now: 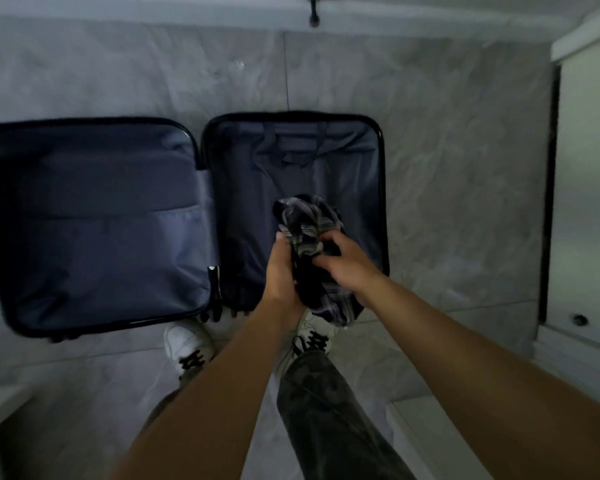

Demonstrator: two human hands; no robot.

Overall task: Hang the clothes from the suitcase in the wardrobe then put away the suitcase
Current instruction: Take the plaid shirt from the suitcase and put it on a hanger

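Note:
A dark suitcase (pixel 201 140) lies open flat on the grey floor, both halves lined in blue-grey fabric. No other clothes show in either half. Above its right half I hold a bunched dark plaid garment (pixel 305 223). My left hand (pixel 281 271) grips the garment from the left side. My right hand (pixel 347 261) grips it from the right, fingers curled into the cloth. The lower end of the garment hangs down over my right shoe. A white wardrobe (pixel 589 188) stands at the right edge, its dark door gap visible.
My two white shoes (pixel 187 344) stand just in front of the suitcase. A white ledge (pixel 430 441) sits at the lower right and another pale edge at the lower left. A dark cord (pixel 314 12) hangs at the top centre. Marble-patterned floor tiles surround the suitcase.

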